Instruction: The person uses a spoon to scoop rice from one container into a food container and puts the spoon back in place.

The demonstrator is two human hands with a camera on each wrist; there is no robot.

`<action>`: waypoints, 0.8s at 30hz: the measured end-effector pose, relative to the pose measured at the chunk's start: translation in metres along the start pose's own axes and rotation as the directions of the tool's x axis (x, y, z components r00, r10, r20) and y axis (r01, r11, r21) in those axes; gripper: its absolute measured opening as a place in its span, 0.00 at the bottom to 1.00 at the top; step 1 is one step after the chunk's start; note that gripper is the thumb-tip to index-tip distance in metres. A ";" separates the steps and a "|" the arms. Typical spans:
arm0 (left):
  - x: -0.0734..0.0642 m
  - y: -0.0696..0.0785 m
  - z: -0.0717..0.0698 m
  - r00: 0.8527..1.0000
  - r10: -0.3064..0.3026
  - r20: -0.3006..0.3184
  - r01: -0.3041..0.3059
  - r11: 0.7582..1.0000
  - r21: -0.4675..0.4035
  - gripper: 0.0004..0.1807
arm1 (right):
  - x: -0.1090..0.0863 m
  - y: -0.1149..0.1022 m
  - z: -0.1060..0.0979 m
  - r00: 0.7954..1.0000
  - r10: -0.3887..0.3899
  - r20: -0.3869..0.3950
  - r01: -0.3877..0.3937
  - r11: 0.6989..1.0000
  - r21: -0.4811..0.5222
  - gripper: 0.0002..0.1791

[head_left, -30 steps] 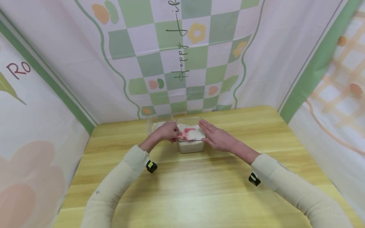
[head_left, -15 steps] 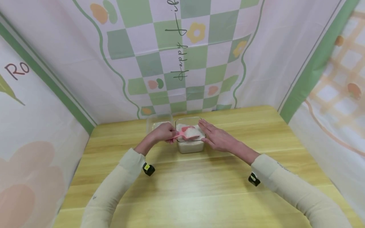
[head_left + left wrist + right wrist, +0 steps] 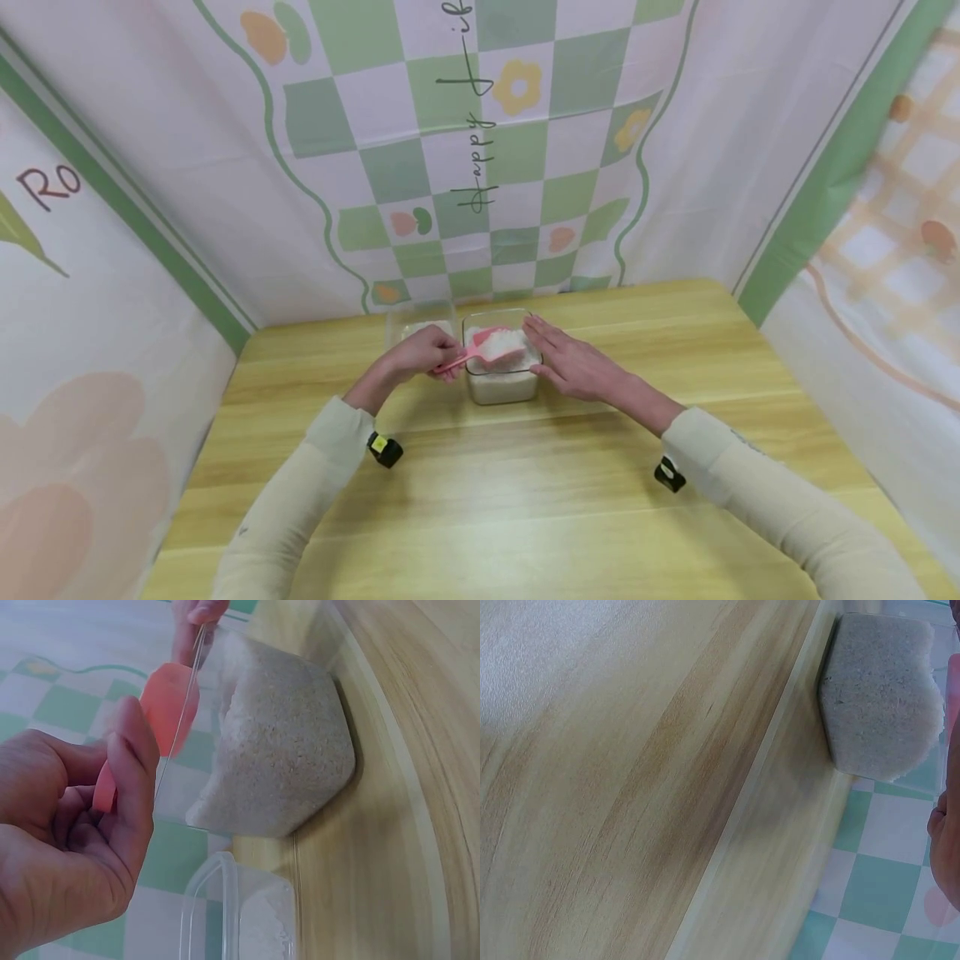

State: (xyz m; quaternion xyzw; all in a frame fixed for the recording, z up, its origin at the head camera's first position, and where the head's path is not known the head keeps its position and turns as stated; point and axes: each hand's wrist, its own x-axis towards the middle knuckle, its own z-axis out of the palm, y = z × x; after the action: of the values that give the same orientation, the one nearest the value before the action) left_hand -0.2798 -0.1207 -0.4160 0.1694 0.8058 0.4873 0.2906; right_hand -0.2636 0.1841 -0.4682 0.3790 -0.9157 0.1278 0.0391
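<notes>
My left hand point(image 3: 427, 353) pinches the handle of a pink scoop point(image 3: 506, 364), whose bowl carries a heap of white rice point(image 3: 504, 342). The bowl is over a clear square container point(image 3: 501, 390) that holds plenty of the same grain. From the left wrist view, the scoop point(image 3: 166, 694) shows at the container's rim, with the handle between thumb and curled fingers. My right hand point(image 3: 576, 362) rests with straight fingers along the container's right rim. Only part of that right hand point(image 3: 949, 825) enters the right wrist view, beside the rice-filled container point(image 3: 881, 697).
A second clear container point(image 3: 397, 323) stands just left of the first, partly behind my left hand, with something white inside. Both are near the back edge of the wooden table point(image 3: 510, 492). A patterned cloth point(image 3: 517, 167) hangs right behind them.
The pink scoop has risen out of the rice with a load in its bowl. My left hand has shifted slightly left; my right hand has stayed at the rim.
</notes>
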 end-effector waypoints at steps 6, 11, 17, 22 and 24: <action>-0.002 -0.003 -0.002 1.000 0.012 0.023 -0.011 0.999 -0.039 0.16 | 0.000 0.000 0.000 1.000 0.000 0.005 0.000 1.000 -0.001 0.38; -0.004 -0.006 -0.005 1.000 0.015 0.022 -0.014 0.999 -0.051 0.15 | 0.000 -0.001 -0.001 1.000 0.003 0.006 -0.003 1.000 -0.006 0.38; -0.008 -0.008 -0.009 1.000 0.008 0.017 -0.007 0.998 -0.065 0.15 | 0.001 -0.001 0.000 1.000 0.001 0.005 -0.001 1.000 -0.004 0.37; -0.012 -0.008 -0.012 1.000 0.001 0.009 0.000 0.997 -0.076 0.15 | 0.001 -0.001 0.000 1.000 0.000 0.007 0.000 1.000 -0.009 0.37; -0.013 -0.009 -0.013 1.000 0.003 0.004 -0.003 0.997 -0.078 0.15 | 0.001 0.000 0.000 1.000 0.000 0.006 0.000 1.000 -0.008 0.37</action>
State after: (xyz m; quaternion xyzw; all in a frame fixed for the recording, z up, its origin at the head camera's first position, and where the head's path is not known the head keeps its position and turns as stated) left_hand -0.2778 -0.1411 -0.4154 0.1601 0.7853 0.5186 0.2978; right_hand -0.2638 0.1833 -0.4683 0.3790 -0.9164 0.1231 0.0378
